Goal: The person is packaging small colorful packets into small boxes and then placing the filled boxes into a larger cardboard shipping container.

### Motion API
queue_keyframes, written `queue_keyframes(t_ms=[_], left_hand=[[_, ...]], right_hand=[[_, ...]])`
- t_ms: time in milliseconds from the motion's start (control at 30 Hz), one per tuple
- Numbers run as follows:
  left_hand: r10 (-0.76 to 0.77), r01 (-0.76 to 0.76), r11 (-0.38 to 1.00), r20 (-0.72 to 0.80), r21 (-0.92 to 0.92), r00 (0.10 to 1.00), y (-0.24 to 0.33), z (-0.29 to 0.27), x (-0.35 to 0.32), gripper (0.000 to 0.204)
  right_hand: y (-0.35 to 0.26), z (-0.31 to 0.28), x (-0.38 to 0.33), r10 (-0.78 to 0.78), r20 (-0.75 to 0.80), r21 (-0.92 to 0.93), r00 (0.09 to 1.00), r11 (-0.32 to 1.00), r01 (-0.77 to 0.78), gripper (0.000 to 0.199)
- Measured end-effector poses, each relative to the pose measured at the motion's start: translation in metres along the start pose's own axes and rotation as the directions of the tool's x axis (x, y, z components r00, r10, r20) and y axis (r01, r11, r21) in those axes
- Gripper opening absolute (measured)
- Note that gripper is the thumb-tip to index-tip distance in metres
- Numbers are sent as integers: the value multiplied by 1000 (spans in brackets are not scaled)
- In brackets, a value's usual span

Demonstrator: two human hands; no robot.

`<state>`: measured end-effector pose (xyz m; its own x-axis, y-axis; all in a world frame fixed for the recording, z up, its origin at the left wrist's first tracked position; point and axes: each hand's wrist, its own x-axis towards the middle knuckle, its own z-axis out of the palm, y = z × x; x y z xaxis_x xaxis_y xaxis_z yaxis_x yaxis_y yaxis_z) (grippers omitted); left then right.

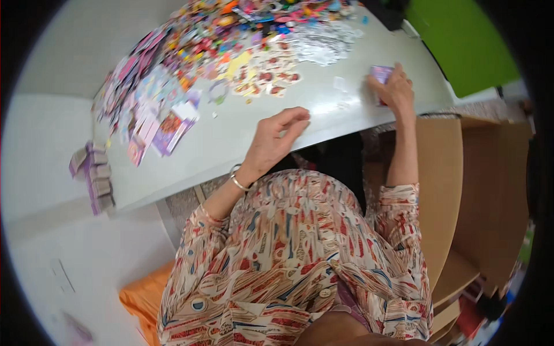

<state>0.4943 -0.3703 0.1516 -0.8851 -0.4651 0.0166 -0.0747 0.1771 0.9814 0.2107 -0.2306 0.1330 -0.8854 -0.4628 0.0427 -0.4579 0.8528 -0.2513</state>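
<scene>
My right hand is at the right of the table, its thumb and fingers closed around the sides of a small purple box. The box's lower part is partly covered by the hand. Over the table's front edge, my left hand has its fingers bent and the tips brought together with the thumb. Whether anything small is pinched there cannot be made out. Small clear pieces lie on the table between the hands. Nearer the left side are purple printed cards or flat boxes, partly overlapping.
A large heap of colourful small trinkets spreads along the back of the white table. Beside it lie silvery packets and printed stickers or cutouts. An open cardboard box stands at right, below a green panel.
</scene>
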Motion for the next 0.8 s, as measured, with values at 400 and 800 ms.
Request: queue_keyframes(t_ms=[400, 800], left_hand=[[396, 113, 363, -263, 925, 880, -55, -179, -56, 62], [-21, 337, 438, -366, 833, 931, -56, -240, -68, 89]], right_hand=[[-63, -25, -57, -460, -568, -57, 683, 850, 524, 86], [-132, 28, -145, -675, -187, 401, 714, 611, 683, 73]])
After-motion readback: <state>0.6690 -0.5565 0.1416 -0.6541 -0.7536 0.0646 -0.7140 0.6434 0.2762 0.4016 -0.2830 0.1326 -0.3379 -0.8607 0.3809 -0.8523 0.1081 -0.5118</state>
